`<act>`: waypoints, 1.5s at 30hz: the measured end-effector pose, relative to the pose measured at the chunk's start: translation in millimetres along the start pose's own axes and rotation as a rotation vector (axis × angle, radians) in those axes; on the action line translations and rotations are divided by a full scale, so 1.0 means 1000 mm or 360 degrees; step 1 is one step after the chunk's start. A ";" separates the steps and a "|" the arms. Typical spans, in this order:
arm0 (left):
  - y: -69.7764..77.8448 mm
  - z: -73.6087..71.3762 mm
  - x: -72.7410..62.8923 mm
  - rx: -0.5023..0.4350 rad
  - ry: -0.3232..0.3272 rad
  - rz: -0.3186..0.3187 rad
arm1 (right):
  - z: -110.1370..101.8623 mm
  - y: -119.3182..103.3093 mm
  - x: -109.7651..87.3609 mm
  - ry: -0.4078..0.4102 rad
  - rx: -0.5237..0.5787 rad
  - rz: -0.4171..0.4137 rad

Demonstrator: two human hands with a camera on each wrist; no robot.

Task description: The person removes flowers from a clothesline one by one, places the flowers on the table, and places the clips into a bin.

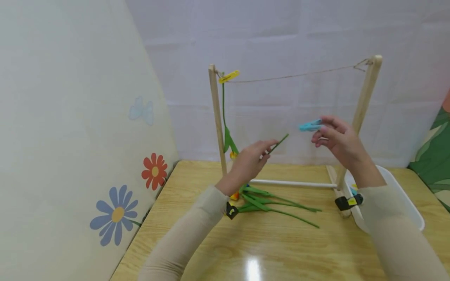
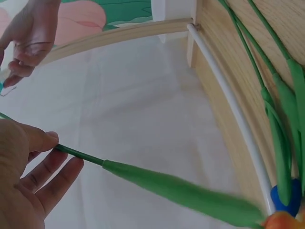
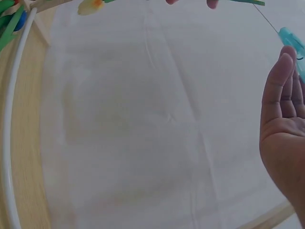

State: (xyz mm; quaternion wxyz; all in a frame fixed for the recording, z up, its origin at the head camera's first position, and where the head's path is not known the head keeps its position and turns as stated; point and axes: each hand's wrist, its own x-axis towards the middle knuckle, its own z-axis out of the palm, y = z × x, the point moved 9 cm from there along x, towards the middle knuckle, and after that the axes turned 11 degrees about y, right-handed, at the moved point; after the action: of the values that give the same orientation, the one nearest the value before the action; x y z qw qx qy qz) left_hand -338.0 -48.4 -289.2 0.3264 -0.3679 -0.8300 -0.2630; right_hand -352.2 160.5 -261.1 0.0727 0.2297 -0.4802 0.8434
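My left hand [image 1: 249, 162] pinches the green stem [image 1: 279, 143] of an artificial tulip between thumb and fingers. In the left wrist view its long leaf [image 2: 181, 193] slants down to the right, toward an orange bloom at the corner. To the right, my right hand [image 1: 339, 138] holds a light blue clothespin [image 1: 311, 125] by its handle end, its tip pointing left toward the stem. Above both hands a thin string [image 1: 291, 77] spans a wooden frame. At its left end a yellow clothespin [image 1: 229, 76] clips another tulip [image 1: 224, 105], which hangs down along the post.
Several more tulips [image 1: 270, 207] lie on the wooden table [image 1: 267, 249] beneath my left arm. A white bin [image 1: 404, 195] with small coloured pieces stands at the right, partly behind my right forearm. The frame has two wooden posts [image 1: 365, 97] and a white lower bar [image 1: 293, 183].
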 end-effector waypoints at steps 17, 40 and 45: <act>0.025 0.042 -0.031 0.0231 -0.0128 0.0331 | -0.052 -0.001 -0.031 0.0168 0.0061 -0.0013; 0.057 0.077 -0.060 0.0498 -0.0228 0.0640 | -0.101 0.005 -0.071 0.0166 0.0129 0.0019; 0.060 0.081 -0.063 0.0425 -0.0307 0.0627 | -0.112 0.006 -0.078 0.0203 0.0143 0.0058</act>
State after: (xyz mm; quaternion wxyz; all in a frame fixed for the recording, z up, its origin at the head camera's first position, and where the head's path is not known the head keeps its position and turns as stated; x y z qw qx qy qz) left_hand -286.6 13.9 -376.4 0.3364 -0.4994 -0.7970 -0.0462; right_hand -320.2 259.4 -349.8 0.0774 0.1699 -0.4404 0.8782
